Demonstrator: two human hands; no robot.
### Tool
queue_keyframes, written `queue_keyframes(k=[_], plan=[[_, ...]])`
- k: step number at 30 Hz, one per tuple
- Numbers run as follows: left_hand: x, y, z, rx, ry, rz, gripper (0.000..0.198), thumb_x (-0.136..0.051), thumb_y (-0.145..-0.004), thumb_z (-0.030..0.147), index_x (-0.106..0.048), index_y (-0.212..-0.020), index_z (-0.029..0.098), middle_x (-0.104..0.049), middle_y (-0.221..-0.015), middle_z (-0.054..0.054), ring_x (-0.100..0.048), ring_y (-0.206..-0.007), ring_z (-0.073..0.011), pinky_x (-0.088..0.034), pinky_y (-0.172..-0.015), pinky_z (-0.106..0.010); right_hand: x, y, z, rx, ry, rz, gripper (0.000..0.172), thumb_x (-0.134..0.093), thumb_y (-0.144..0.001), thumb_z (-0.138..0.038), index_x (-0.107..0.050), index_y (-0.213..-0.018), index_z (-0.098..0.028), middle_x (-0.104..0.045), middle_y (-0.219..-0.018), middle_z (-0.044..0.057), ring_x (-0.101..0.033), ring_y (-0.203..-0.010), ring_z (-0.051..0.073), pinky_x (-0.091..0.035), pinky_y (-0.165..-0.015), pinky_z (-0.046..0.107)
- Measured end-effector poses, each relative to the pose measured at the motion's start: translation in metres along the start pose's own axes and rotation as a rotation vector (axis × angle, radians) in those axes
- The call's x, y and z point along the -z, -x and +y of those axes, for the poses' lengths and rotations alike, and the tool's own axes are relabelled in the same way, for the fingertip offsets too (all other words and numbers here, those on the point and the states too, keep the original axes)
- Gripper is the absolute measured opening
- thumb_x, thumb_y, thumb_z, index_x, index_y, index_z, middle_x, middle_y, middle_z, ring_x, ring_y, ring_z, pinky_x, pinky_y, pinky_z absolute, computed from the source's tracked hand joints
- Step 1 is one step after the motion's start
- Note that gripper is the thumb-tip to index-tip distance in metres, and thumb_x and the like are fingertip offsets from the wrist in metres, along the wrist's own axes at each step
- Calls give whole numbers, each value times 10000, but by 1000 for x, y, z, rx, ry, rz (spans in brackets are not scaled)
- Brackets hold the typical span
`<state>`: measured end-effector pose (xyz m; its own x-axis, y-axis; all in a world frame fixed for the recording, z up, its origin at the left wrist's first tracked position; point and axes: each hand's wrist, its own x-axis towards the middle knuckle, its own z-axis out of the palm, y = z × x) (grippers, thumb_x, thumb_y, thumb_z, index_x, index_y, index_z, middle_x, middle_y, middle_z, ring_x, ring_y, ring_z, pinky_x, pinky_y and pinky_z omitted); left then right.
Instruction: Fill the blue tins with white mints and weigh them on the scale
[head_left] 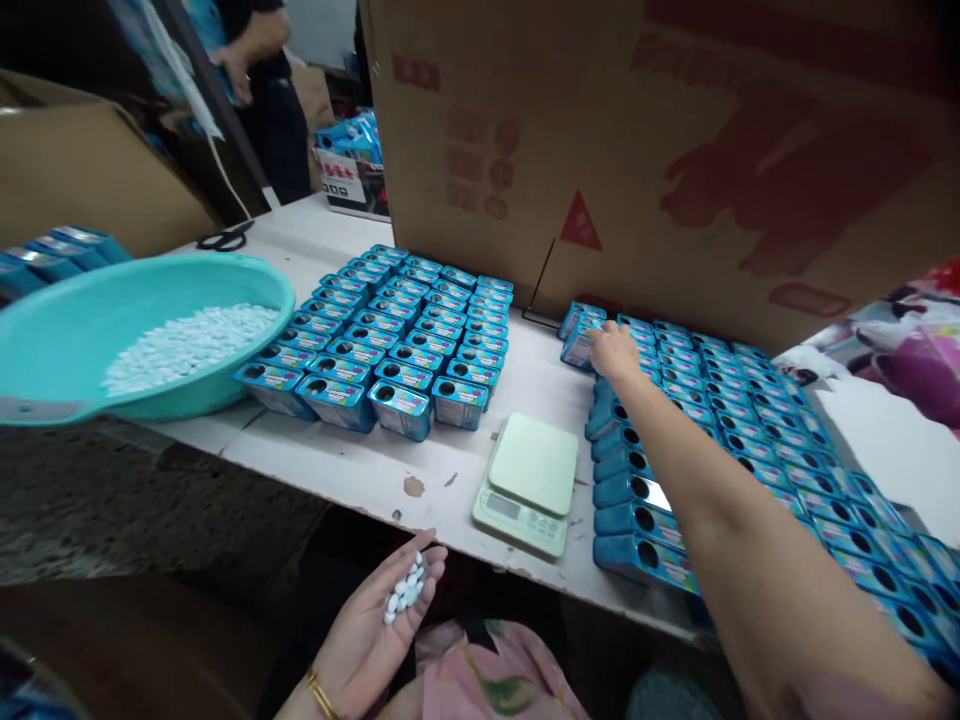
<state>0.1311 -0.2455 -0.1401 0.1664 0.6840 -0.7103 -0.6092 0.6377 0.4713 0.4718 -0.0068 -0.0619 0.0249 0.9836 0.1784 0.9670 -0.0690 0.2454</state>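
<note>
My left hand (390,610) is palm up below the table's front edge, fingers cupped around several small white oval tablets (405,590). At the back of the right-hand group, my right hand (616,350) has its fingers on a small blue box (579,345) with a dark round spot on top. The fingertips are partly hidden, but they seem to grip its side. Rows of like blue boxes (637,490) run beneath and beside my right forearm. A pale green digital scale (534,465) lies between the two groups, nothing on its plate.
Another group of blue boxes (405,375) stands left of the scale. A turquoise basin (180,390) of white tablets overhangs the table's left front. Behind rises a large cardboard carton (487,130). Black scissors (225,238) lie at the back left; another person (262,90) stands beyond.
</note>
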Motion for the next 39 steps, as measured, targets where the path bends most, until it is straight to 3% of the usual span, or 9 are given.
queue_keyframes(k=[4,7,12,16,19,24,28,31,39], plan=[[-2,3,-2,-14,10,11,418,-582,-713,134,-493,-1118,83,-588,-1037,-177,-606,-812,-144,-504,-683,-205,-11,-10,2,35,33,-21,282,-370,-804,-174,-580,-991,-196,-460,-1092,125,-381,-961,249,-301,-711,339],[-1,4,-3,-15,22,8,422,-590,-710,150,-493,-1114,78,-597,-1015,-175,-606,-814,-148,-502,-689,-208,0,0,-5,137,35,-28,252,-371,-808,-181,-600,-914,-192,-494,-1043,111,-415,-928,229,-279,-743,344],[-12,1,-4,-3,34,-69,417,-580,-714,134,-483,-1113,67,-584,-1045,-182,-583,-913,-183,-474,-806,-249,44,61,-19,396,-6,-20,235,-343,-844,-246,-561,-923,-208,-517,-956,76,-461,-831,186,-299,-655,272],[-29,-1,-5,43,54,-170,414,-570,-719,125,-470,-1116,66,-533,-1134,-189,-508,-1044,-232,-417,-906,-292,66,116,-46,609,-50,-21,190,-376,-818,-156,-539,-894,-216,-522,-905,60,-467,-768,169,-315,-593,252],[-41,0,-6,56,58,-233,402,-560,-721,112,-471,-1109,60,-510,-1165,-189,-470,-1086,-247,-395,-931,-302,69,135,-61,644,-88,-13,181,-414,-803,-127,-538,-900,-216,-533,-912,61,-477,-780,176,-348,-608,263],[-54,7,-10,82,56,-301,359,-549,-726,107,-505,-1080,67,-530,-1146,-166,-486,-1070,-230,-390,-930,-302,73,168,-76,650,-315,122,267,-450,-829,-230,-480,-1087,-170,-478,-1125,111,-434,-988,221,-365,-820,357],[-57,13,-25,123,41,-306,222,-550,-712,87,-590,-929,113,-633,-906,-74,-594,-832,-147,-460,-795,-264,71,225,-102,822,-553,-97,315,-463,-800,-141,-451,-1115,-152,-527,-987,85,-469,-900,181,-400,-789,313],[-54,15,-37,195,8,-357,167,-538,-694,59,-613,-833,113,-634,-780,-54,-597,-734,-123,-462,-719,-230,60,257,-115,793,-665,-270,310,-479,-785,-134,-455,-1094,-147,-526,-929,75,-467,-886,180,-410,-765,307],[-47,13,-43,340,-3,-433,316,-454,-656,13,-602,-929,74,-623,-850,-101,-585,-804,-160,-406,-826,-299,39,258,-107,751,-856,-401,214,-418,-832,-153,-501,-1028,-164,-526,-862,51,-482,-818,142,-412,-731,264]])
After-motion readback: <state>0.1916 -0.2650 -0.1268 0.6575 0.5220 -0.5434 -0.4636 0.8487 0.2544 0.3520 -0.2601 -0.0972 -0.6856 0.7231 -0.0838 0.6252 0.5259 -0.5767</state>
